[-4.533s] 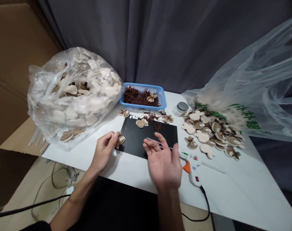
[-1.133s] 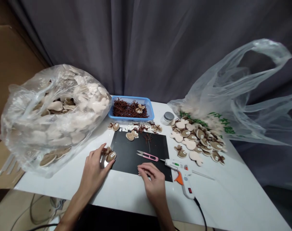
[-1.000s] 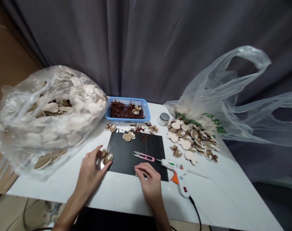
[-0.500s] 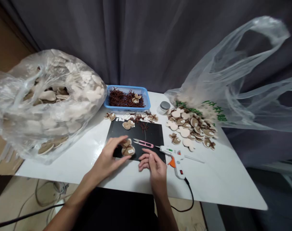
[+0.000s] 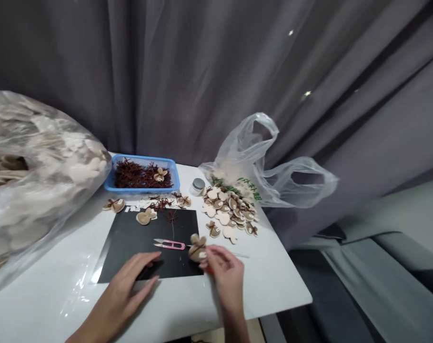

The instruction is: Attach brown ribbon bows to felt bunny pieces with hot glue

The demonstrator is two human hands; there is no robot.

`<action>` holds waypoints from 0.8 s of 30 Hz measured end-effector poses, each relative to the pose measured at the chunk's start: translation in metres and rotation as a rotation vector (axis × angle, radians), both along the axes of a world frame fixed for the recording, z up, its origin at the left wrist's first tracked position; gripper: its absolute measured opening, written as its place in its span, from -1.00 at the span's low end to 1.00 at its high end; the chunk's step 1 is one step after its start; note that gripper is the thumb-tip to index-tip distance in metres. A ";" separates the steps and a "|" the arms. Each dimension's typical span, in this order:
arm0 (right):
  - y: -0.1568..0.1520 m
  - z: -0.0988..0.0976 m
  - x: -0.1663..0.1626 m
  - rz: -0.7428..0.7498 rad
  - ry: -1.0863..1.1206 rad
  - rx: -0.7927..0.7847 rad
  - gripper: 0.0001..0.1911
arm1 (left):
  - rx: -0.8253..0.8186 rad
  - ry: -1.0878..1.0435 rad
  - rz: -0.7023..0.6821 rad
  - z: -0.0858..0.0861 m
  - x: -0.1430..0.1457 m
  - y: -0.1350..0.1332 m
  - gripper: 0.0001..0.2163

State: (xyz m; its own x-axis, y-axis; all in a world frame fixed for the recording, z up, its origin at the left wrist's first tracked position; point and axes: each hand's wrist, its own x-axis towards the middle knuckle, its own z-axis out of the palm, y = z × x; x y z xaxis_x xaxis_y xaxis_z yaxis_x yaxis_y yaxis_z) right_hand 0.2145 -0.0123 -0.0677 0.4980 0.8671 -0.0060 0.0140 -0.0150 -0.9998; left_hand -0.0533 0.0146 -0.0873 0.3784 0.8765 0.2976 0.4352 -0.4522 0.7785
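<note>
Between the fingertips of my right hand (image 5: 225, 271) is a brown felt bunny (image 5: 197, 248) with a dark bow and a small white label, raised above the right edge of a black mat (image 5: 130, 243). My left hand (image 5: 126, 290) rests low over the mat's front edge, thumb and fingers apart, holding nothing. Pink thread snips (image 5: 171, 244) lie on the mat, left of the held bunny. Behind my right hand the glue gun is mostly hidden. Another felt bunny (image 5: 146, 216), without a bow, lies at the mat's back edge.
A blue basket (image 5: 142, 190) of brown bows stands at the back. To the right are a grey-lidded jar (image 5: 197, 186), a pile of felt bunnies (image 5: 230, 205) and a clear plastic bag (image 5: 245, 152). A large bag of felt pieces (image 5: 48, 181) fills the left side.
The felt bunny has passed from my left hand to my right and moved right. My left hand is now empty. The view has swung to the right.
</note>
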 end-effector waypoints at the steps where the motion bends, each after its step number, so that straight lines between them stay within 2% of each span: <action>1: 0.007 0.003 0.020 -0.105 -0.068 -0.001 -0.49 | -0.006 0.012 0.000 -0.002 -0.001 0.003 -0.68; 4: 0.028 0.006 0.081 -0.273 -0.337 -0.073 -0.39 | -0.068 0.020 0.003 -0.002 -0.003 0.012 -0.73; 6: 0.042 0.004 0.110 -0.264 -0.373 -0.112 -0.39 | -0.142 -0.001 0.024 0.002 -0.002 0.017 -0.69; 9: 0.056 -0.001 0.132 -0.228 -0.414 -0.172 -0.48 | -0.259 -0.044 0.086 0.008 -0.002 0.020 -0.60; 13: 0.054 -0.004 0.135 -0.244 -0.456 -0.176 -0.53 | -0.320 -0.098 0.147 0.010 -0.006 0.020 -0.55; 17: 0.043 -0.001 0.128 -0.249 -0.412 -0.100 -0.52 | -0.324 -0.117 0.163 0.009 -0.007 0.019 -0.56; 24: 0.020 0.015 0.087 -0.254 -0.171 0.056 -0.48 | -0.239 -0.098 0.134 0.011 -0.004 0.013 -0.60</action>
State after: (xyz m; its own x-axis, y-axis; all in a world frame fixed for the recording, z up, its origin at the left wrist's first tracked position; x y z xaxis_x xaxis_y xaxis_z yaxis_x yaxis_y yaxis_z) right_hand 0.3013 0.0079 -0.0529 0.6889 0.7111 0.1409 0.1849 0.0155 -0.9826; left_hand -0.0568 0.0278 -0.0765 0.2342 0.9664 0.1060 0.3959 -0.1944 0.8975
